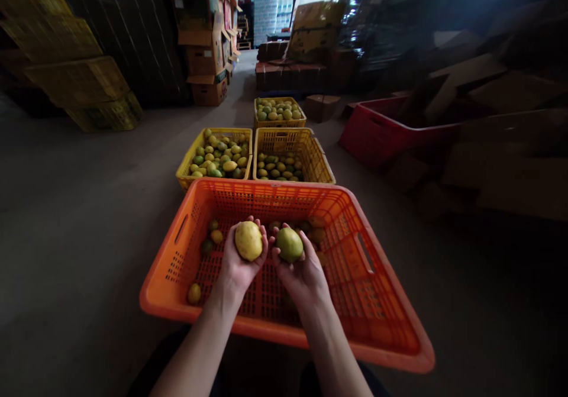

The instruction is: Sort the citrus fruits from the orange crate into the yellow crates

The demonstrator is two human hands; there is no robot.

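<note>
My left hand (239,264) is palm up over the orange crate (390,308), its fingers curled round a yellow, faintly spotted mango-like fruit (248,241). Beside it, my right hand (306,273) cups a green mango-like fruit (290,244), also palm up. The two hands are close together, with the fruits side by side. Below them, a few loose fruits lie along the left of the crate, among them a small yellow fruit (194,293) near the front corner. More fruits at the back right are partly hidden behind my right hand.
Beyond the orange crate stand a yellow crate (181,169) full of fruit, a partly filled yellow crate (326,160), and another full one (303,122) behind. A red bin (373,131) with cardboard is at right. Stacked yellow crates (80,80) and cardboard boxes (206,60) rise at left.
</note>
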